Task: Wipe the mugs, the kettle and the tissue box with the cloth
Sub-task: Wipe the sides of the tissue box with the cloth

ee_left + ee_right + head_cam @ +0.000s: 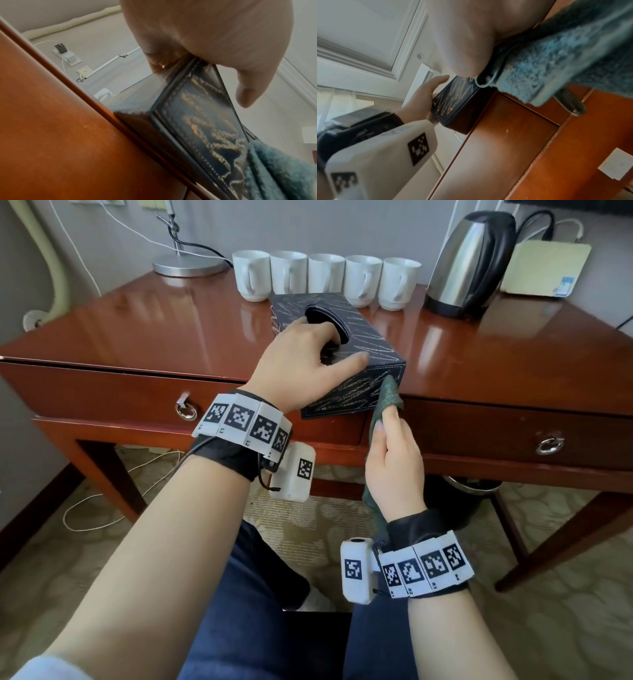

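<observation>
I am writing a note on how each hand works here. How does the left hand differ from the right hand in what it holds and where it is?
The left hand grips the tissue box from above, fingers in its opening; the right hand holds the green cloth. The left hand lies over the box's top; the right hand sits lower, in front of the desk edge, pressing cloth to the box's near corner. Both wear marker wristbands.

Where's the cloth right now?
In the head view the cloth is in the right hand, pressed against the near right corner of the tissue box, at the desk's front edge.
</observation>
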Action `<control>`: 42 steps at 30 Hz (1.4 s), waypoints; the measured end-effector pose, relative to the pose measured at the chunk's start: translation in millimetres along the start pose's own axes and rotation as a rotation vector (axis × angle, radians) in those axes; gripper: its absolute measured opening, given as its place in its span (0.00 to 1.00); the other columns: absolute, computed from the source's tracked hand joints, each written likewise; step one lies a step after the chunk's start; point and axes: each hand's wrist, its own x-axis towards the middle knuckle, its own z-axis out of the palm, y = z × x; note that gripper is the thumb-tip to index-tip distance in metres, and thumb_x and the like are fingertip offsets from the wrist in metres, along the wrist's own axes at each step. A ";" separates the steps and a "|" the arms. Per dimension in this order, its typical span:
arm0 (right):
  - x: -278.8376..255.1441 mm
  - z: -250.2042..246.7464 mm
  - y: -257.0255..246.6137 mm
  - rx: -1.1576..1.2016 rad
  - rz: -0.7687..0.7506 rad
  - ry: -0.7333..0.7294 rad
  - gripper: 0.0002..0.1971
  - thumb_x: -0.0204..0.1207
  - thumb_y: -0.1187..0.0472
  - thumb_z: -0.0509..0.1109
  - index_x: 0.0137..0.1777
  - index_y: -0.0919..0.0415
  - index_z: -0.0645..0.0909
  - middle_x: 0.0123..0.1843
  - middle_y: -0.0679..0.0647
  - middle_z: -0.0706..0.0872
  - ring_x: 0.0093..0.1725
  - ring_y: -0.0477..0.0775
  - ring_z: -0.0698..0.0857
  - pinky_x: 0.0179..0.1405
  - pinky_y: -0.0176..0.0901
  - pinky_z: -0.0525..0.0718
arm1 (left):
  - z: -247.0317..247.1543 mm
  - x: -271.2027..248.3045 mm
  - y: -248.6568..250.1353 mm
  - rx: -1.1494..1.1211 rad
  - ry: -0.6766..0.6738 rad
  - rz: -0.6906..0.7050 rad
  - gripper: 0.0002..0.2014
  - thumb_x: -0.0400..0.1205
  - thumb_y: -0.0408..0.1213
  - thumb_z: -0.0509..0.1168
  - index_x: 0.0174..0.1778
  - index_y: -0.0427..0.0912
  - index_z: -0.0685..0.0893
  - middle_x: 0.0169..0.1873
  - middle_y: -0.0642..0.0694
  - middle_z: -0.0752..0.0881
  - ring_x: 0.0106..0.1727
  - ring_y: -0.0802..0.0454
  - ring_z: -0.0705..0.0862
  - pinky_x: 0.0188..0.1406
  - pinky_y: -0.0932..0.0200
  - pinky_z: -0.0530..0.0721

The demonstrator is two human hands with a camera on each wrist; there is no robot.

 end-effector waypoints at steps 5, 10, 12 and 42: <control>6.2 -4.2 -5.9 0.002 0.022 0.062 0.22 0.84 0.61 0.51 0.75 0.65 0.72 0.54 0.61 0.81 0.48 0.59 0.79 0.40 0.39 0.66 | -5.4 -3.1 -1.7 -0.004 -0.050 0.053 0.36 0.73 0.69 0.58 0.64 0.42 0.85 0.58 0.50 0.85 0.62 0.53 0.79 0.55 0.64 0.70; 10.2 -1.3 -6.5 -0.016 0.012 0.065 0.22 0.83 0.62 0.52 0.73 0.67 0.74 0.52 0.63 0.81 0.45 0.64 0.81 0.39 0.43 0.69 | -4.5 -1.7 -1.4 0.010 -0.037 0.066 0.39 0.71 0.71 0.58 0.63 0.42 0.86 0.59 0.49 0.86 0.63 0.53 0.80 0.54 0.67 0.68; 7.3 1.7 -6.6 -0.019 0.011 0.055 0.21 0.82 0.62 0.52 0.72 0.66 0.75 0.51 0.63 0.81 0.44 0.65 0.81 0.38 0.44 0.71 | -4.9 -0.9 -0.2 0.015 -0.040 0.076 0.40 0.70 0.71 0.55 0.61 0.41 0.87 0.57 0.48 0.87 0.61 0.51 0.81 0.53 0.65 0.69; -6.7 4.7 -6.9 -0.107 0.089 0.003 0.17 0.84 0.67 0.56 0.72 0.63 0.74 0.50 0.62 0.81 0.43 0.66 0.82 0.36 0.45 0.70 | -5.5 -3.6 5.4 -0.004 -0.055 -0.003 0.33 0.73 0.63 0.63 0.62 0.40 0.87 0.59 0.48 0.86 0.62 0.53 0.80 0.53 0.69 0.67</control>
